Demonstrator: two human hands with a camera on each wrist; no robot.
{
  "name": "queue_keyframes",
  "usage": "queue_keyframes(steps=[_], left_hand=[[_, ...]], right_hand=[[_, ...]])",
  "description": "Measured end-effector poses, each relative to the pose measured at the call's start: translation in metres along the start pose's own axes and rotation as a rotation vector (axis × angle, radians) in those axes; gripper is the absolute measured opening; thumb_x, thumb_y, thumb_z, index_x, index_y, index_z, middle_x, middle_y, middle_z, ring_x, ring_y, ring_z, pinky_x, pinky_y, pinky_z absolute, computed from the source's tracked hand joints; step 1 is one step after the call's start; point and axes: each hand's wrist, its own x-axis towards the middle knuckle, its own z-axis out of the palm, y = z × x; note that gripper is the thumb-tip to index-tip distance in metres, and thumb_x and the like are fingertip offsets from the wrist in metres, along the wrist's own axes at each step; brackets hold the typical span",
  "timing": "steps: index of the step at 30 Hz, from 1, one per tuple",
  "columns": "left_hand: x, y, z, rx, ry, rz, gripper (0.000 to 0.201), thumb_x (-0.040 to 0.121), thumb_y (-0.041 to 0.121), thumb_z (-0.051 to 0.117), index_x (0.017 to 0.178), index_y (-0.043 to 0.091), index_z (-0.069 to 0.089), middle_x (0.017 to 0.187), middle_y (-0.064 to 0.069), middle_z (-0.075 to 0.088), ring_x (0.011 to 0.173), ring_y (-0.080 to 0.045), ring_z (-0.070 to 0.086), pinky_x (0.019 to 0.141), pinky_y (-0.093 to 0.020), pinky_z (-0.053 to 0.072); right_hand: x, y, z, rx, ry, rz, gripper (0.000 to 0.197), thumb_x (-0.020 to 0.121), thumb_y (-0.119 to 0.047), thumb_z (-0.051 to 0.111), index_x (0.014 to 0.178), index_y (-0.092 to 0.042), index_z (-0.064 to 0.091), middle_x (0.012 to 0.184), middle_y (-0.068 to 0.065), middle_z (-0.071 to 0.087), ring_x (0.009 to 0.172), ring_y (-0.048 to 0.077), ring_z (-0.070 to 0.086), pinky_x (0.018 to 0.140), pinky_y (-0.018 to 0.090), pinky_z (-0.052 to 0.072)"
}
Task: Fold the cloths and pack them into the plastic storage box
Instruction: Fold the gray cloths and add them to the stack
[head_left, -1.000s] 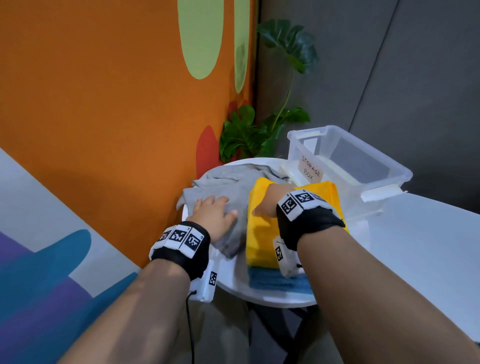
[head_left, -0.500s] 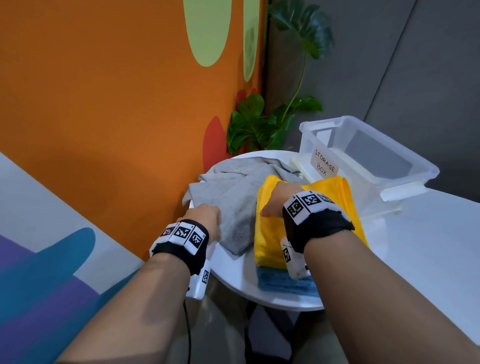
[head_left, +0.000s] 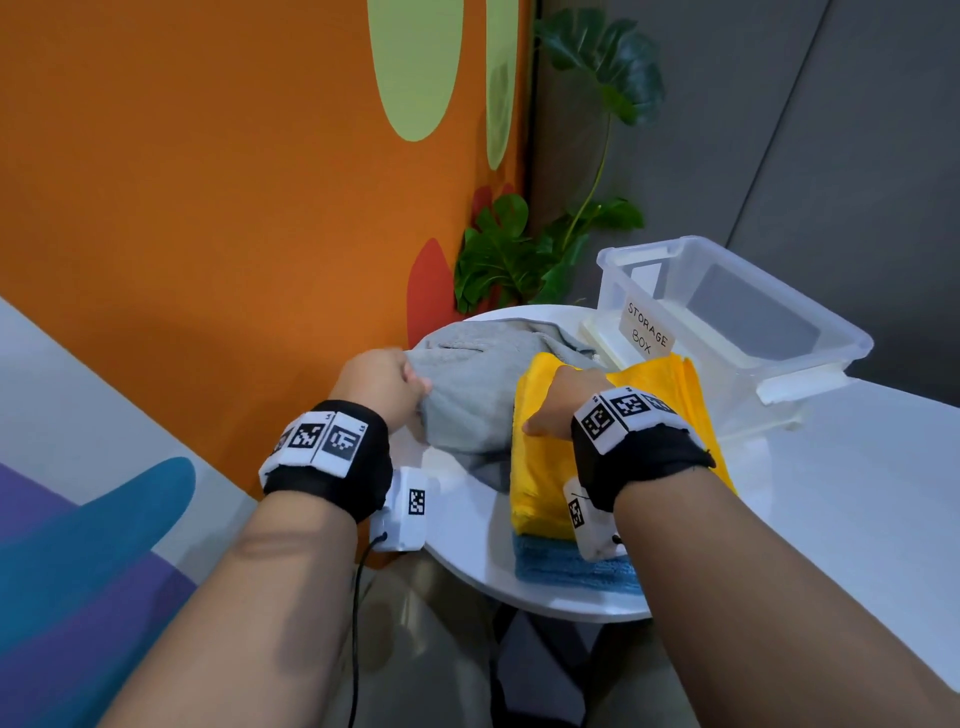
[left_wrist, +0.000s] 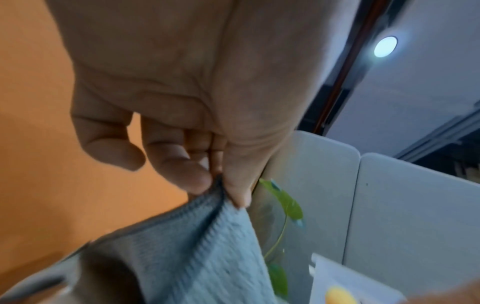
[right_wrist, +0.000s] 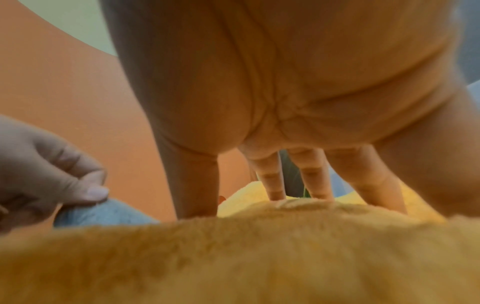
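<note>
A crumpled grey cloth (head_left: 467, 379) lies at the far left of the round white table (head_left: 467, 545). My left hand (head_left: 382, 382) pinches its left edge between thumb and fingers (left_wrist: 182, 170) and lifts it a little; the grey cloth (left_wrist: 194, 257) hangs below the pinch. A folded yellow cloth (head_left: 540, 467) lies on a blue cloth (head_left: 566, 569) beside it. My right hand (head_left: 569, 400) presses down on the yellow cloth (right_wrist: 233, 257) with straight fingers (right_wrist: 272, 181). The clear plastic storage box (head_left: 737, 322), labelled, stands behind the yellow cloth with nothing in it.
An orange wall (head_left: 208, 208) runs close along the left of the table. A leafy plant (head_left: 545, 249) stands in the corner behind the table. A second white tabletop (head_left: 857, 493) stretches to the right.
My left hand went from lying flat on the grey cloth to its left edge, took hold of it and raised it. The right hand has stayed on the yellow cloth.
</note>
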Motion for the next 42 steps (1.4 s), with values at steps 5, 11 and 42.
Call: queue_keyframes(steps=[5, 11, 42], left_hand=[[-0.003, 0.005, -0.042, -0.176, 0.352, -0.014, 0.022, 0.097, 0.032, 0.050, 0.084, 0.013, 0.049, 0.078, -0.008, 0.062, 0.075, -0.025, 0.060, 0.062, -0.029, 0.039], [-0.019, 0.025, -0.079, -0.581, 0.579, 0.128, 0.022, 0.098, 0.031, 0.048, 0.080, 0.020, 0.042, 0.087, -0.006, 0.064, 0.052, -0.003, 0.067, 0.051, -0.021, 0.048], [-0.053, 0.054, -0.094, -0.494, 0.163, 0.381, 0.024, 0.097, 0.013, 0.050, 0.110, 0.027, 0.064, 0.065, 0.015, 0.064, 0.068, 0.001, 0.060, 0.067, -0.022, 0.047]], right_hand=[[0.001, 0.003, 0.002, 0.035, -0.017, 0.012, 0.052, 0.084, -0.028, 0.068, 0.126, -0.003, 0.053, 0.130, 0.017, 0.053, 0.119, 0.033, 0.051, 0.085, 0.034, 0.043], [-0.005, -0.006, -0.005, -0.106, -0.020, -0.002, 0.037, 0.092, -0.029, 0.057, 0.123, -0.010, 0.057, 0.127, 0.008, 0.059, 0.115, 0.024, 0.057, 0.086, 0.028, 0.043], [-0.041, -0.052, -0.054, 0.558, 0.339, -0.535, 0.035, 0.075, -0.050, 0.071, 0.091, -0.022, 0.059, 0.079, -0.008, 0.065, 0.072, 0.009, 0.062, 0.069, 0.028, 0.050]])
